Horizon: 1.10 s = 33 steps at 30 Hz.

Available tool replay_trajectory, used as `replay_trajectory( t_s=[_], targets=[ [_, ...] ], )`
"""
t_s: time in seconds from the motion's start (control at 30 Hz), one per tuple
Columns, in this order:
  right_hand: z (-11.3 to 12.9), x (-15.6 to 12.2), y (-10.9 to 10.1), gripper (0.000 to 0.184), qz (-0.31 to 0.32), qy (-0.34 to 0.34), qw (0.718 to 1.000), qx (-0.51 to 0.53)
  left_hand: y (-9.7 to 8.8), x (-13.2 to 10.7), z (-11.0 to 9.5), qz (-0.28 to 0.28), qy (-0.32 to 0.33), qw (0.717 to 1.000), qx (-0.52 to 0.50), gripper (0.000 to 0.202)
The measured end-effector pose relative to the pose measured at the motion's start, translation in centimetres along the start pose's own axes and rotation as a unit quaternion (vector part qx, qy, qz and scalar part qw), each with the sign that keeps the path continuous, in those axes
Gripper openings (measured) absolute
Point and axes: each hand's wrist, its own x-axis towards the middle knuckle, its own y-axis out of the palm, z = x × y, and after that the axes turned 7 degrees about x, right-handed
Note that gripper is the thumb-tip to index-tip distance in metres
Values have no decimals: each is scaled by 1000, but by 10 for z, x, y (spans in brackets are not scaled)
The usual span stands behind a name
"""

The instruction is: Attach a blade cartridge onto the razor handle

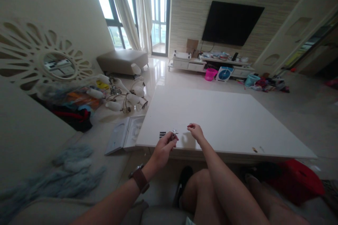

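My left hand (pixel 164 147), with a brown watch on its wrist, is closed in a pinch on a small shiny metal piece (pixel 174 133) held over the near edge of a white table (pixel 224 119). My right hand (pixel 195 131) hovers just to the right of it, its fingertips pinched on something tiny that I cannot make out. A small dark striped object (pixel 162 134) lies on the table beside my left hand. My bare knees are below the table's front edge.
An open white case (pixel 126 134) lies on the floor left of the table, with a white chandelier (pixel 124 94) behind it. A fluffy blue rug (pixel 71 172) lies at the lower left and a red bag (pixel 295 179) at the right. A pink bucket (pixel 210 74) stands by the TV cabinet.
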Motion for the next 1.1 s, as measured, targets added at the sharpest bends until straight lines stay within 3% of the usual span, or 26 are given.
replay_trajectory(
  t_s=[0.17, 0.33, 0.6, 0.97, 1.1],
  targets=[
    [-1, 5, 10, 18, -4, -15, 999, -40, 0, 4, 5, -5, -39, 999, 7, 37],
    [-15, 7, 1, 23, -45, 2, 992, -117, 2, 6, 7, -7, -82, 997, 13, 56],
    [-34, 1, -6, 29, -28, 51, 980, -191, 1, 6, 6, 19, -61, 998, -6, 48],
    [-25, -2, 6, 29, 13, 70, 977, -198, 3, 5, 9, 32, -72, 996, -48, 38],
    [-18, -1, 15, 24, 28, 52, 983, -175, 4, 3, 8, 29, -79, 994, -62, 43]
  ],
)
